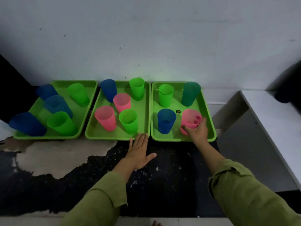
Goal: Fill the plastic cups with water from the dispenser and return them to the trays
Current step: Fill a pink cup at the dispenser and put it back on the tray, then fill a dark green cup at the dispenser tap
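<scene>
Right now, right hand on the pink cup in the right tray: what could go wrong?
1. The right hand grips the pink cup close beside the blue cup, which seems to hold water; a sideways lift could knock it.
2. Its fingers show through the thin wall; a hard squeeze might flex it.
3. The left hand lies flat, fingertips at the middle tray front rim; a push could shift its five cups.
</scene>
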Motion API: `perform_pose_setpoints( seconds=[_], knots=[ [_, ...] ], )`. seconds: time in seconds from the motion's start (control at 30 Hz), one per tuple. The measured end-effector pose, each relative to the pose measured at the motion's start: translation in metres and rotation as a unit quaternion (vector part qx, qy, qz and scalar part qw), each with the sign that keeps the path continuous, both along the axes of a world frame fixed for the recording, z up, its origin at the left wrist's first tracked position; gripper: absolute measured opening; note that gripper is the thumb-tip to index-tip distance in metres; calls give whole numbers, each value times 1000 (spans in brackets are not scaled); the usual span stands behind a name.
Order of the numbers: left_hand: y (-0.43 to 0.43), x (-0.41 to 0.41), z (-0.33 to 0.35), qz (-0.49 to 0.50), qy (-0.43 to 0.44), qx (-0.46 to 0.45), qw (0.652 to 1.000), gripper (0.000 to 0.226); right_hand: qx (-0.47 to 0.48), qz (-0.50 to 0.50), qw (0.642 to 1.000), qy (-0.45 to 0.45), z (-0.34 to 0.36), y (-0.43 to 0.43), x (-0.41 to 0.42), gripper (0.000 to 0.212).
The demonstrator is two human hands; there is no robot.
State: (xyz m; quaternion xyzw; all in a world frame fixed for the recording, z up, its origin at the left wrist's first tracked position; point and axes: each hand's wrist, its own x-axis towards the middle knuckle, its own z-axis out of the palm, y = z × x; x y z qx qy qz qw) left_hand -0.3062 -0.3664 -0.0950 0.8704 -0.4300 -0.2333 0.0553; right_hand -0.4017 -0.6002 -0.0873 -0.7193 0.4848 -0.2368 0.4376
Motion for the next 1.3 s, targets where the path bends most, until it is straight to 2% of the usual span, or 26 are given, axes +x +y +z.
perform_pose_setpoints(
  seconds=[0.3,0.47,0.57,0.7,0.83,0.97,1.13,1.3],
  knots=[
    [1,-1,0,-2,-6,-2,1000,87,3,31,999,8,-5,2,-7,77],
    [-4,-1,8,23,2,-26,999,82,10,68,997,-21,3,0,-16,83],
    [-8,1,19,69,3,-125,990,62,10,60,996,-60,12,-3,-21,68],
    [-25,8,46,154,-6,-309,938,29,-19,-4,996,-85,26,-20,-21,36],
    [-71,27,82,160,-3,-398,903,17,-62,-16,996,-56,34,-49,-18,23],
    [-138,44,104,97,10,-393,914,27,-108,20,993,34,34,-84,-11,29],
    [-224,64,97,45,42,-315,947,60,-108,125,971,174,20,-125,4,48],
    [-279,82,75,24,50,-220,974,92,-110,210,949,206,-1,-140,16,63]
  ],
)
